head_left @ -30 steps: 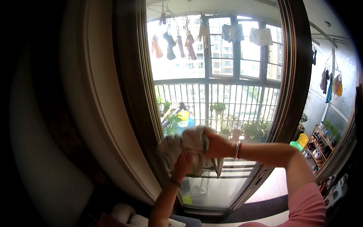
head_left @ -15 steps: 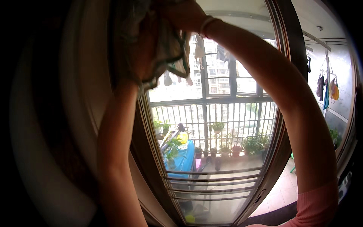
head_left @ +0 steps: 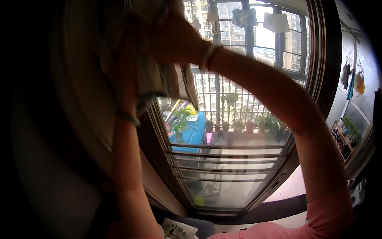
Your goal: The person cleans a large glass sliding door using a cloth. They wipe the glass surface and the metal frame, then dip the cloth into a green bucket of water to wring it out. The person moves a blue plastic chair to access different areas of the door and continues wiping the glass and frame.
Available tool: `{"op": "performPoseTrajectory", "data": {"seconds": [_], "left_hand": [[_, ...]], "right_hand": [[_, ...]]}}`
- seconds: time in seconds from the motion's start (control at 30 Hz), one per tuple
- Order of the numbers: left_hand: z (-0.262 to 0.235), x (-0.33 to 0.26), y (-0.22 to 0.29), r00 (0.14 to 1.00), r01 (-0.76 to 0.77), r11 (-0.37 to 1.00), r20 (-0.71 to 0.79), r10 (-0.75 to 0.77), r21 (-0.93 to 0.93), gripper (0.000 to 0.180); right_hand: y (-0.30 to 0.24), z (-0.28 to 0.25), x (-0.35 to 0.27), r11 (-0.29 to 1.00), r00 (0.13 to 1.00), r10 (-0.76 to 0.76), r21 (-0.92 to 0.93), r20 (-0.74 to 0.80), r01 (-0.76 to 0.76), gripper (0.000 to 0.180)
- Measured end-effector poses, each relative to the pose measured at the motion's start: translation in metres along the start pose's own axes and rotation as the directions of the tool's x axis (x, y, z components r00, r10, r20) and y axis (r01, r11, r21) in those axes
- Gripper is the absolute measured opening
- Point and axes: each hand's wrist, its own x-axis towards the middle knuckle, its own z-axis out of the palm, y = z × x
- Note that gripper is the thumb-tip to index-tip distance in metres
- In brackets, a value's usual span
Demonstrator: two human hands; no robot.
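Both my arms reach up to the upper left, in front of a dark door frame. A pale cloth [head_left: 172, 81] with a dark green edge hangs down below my right hand [head_left: 175, 42], which looks closed on it. Beside the cloth, my left hand [head_left: 126, 65] is raised in deep shadow, and its fingers cannot be made out. There is a dark bangle [head_left: 128, 118] on my left wrist and a light one [head_left: 209, 55] on my right. Shadow and blur hide the top of the cloth and both sets of fingertips.
A glass sliding door [head_left: 234, 187] with horizontal bars stands ahead. Through it show a blue-covered table [head_left: 191, 133], potted plants [head_left: 270, 123], a railing and hanging laundry [head_left: 276, 22]. At right are hanging clothes [head_left: 359, 83] and a plant rack [head_left: 340, 143]. A printed cushion [head_left: 179, 230] lies below.
The view has tipped downward, so the cushion and more of my pink top show. My hands and the cloth have shifted left, and the cloth hangs straighter, its lower edge lower.
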Motion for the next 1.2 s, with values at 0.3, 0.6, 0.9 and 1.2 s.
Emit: {"op": "performPoseTrajectory", "data": {"seconds": [0.3, 0.6, 0.9, 1.2], "left_hand": [[-0.111, -0.352, 0.108, 0.739, 0.533, 0.846, 0.493, -0.459, -0.013, 0.034], [-0.09, -0.268, 0.184, 0.43, 0.56, 0.827, 0.837, -0.338, 0.046, 0.036], [0.044, 0.114, 0.186, 0.96, -0.271, 0.957, 0.039, 0.276, -0.103, 0.031], [0.062, 0.072, 0.206, 0.982, -0.138, 0.971, 0.1, 0.16, -0.196, 0.03]], "right_hand": [[-0.178, -0.038, -0.209, 0.945, 0.933, -0.294, 0.21, 0.209, 0.251, 0.045], [-0.069, -0.077, -0.254, 0.914, 0.853, -0.389, 0.26, 0.348, 0.311, 0.055], [0.209, -0.064, -0.095, 0.956, 0.956, 0.028, -0.27, -0.293, -0.111, 0.034], [0.161, -0.094, -0.171, 0.868, 0.878, 0.428, -0.172, -0.215, -0.466, 0.039]]}}
